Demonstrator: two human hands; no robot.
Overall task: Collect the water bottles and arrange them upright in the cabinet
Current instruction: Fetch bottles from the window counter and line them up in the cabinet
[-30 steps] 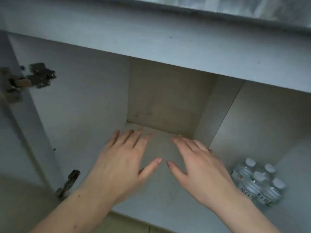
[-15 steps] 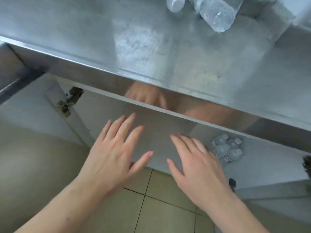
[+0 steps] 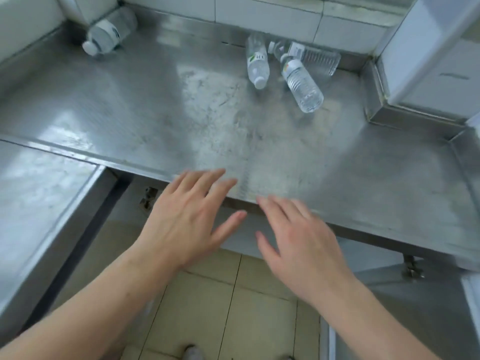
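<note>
I look down on a steel counter point(image 3: 155, 105), and both my hands are in the lower middle of the frame, over its front edge. My left hand point(image 3: 185, 222) is flat, palm down, with the fingers point(image 3: 205, 180) spread apart and holding nothing; the fingertips reach just past the counter edge. My right hand point(image 3: 301, 245) is beside it, a little lower and to the right, also palm down with the fingers apart and empty. It looks blurred, so I cannot tell if it touches the metal. The two thumbs point toward each other with a small gap between them.

The water bottles lie on their sides at the back of the counter, well apart from my hands. One larger bottle point(image 3: 109, 32) is in the upper left corner of the frame, against the wall, with its white cap toward the front left. In the upper middle there are three more. One bottle with a white label point(image 3: 257, 61) lies with its cap toward me. Just to the right of it a ribbed bottle point(image 3: 301, 81) lies slanted, its bottom end toward me. Behind that one, a clear square-shaped bottle point(image 3: 317, 57) rests near the wall.

Below the counter I see beige floor tiles point(image 3: 228, 307), and a cabinet hinge point(image 3: 148, 198) shows just left of my left hand.
</note>
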